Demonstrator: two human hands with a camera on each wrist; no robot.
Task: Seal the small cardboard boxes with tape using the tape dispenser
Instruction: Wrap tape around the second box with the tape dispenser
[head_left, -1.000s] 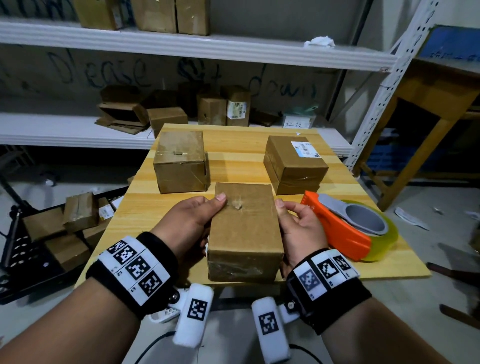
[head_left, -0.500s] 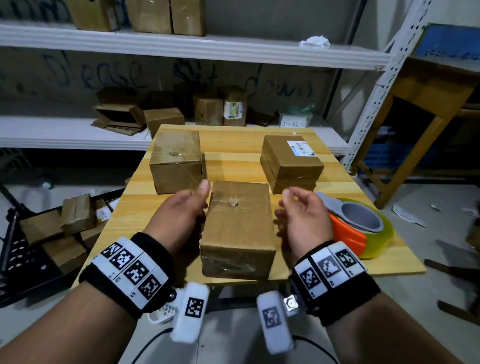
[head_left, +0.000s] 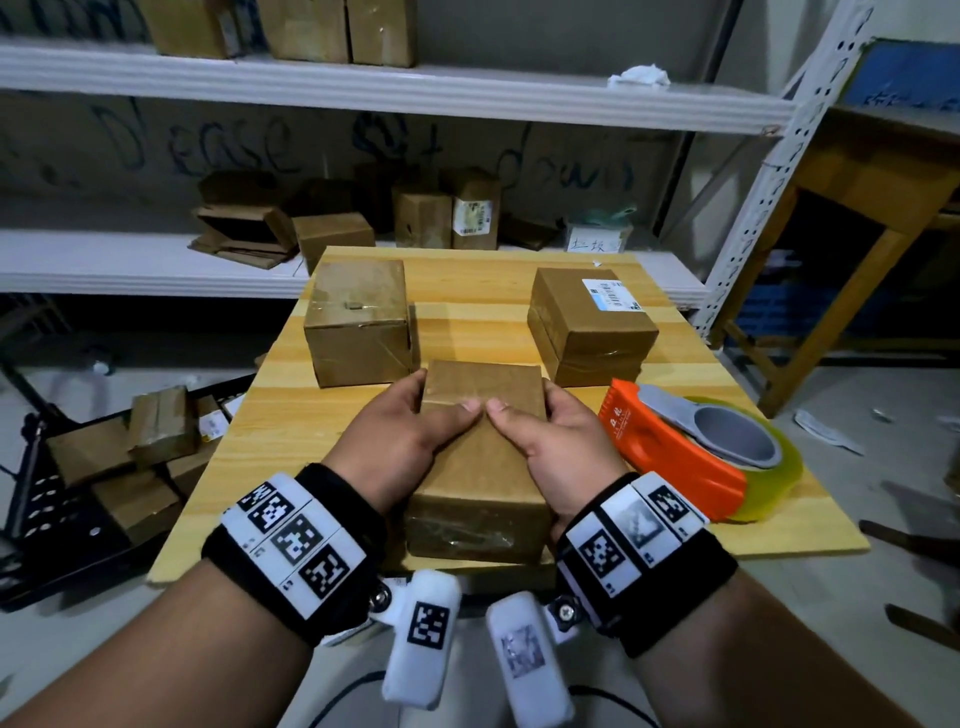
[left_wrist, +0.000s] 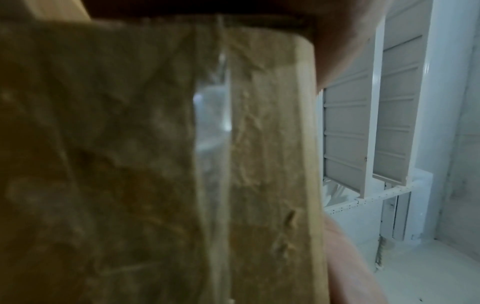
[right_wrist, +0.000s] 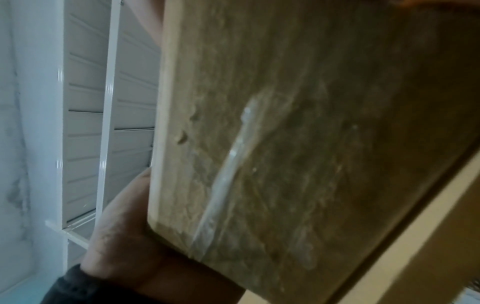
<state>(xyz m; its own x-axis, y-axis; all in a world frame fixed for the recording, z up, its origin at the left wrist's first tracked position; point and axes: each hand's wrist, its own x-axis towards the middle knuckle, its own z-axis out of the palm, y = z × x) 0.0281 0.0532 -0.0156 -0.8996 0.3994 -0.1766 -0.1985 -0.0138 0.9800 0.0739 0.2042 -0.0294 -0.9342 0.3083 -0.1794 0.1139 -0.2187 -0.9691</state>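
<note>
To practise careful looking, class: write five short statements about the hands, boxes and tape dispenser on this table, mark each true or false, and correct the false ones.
1. Both hands grip the nearest box. True: the left hand and right hand hold its sides, thumbs on top.
2. The tape dispenser is in the right hand. False: it lies on the table, right of the held box.
3. Three boxes are on the table. True: the held one, a plain box at far left, a labelled box at far right.
4. The white label is on the far left box. False: it is on the far right one.
5. The dispenser body is blue. False: it is orange.
</note>
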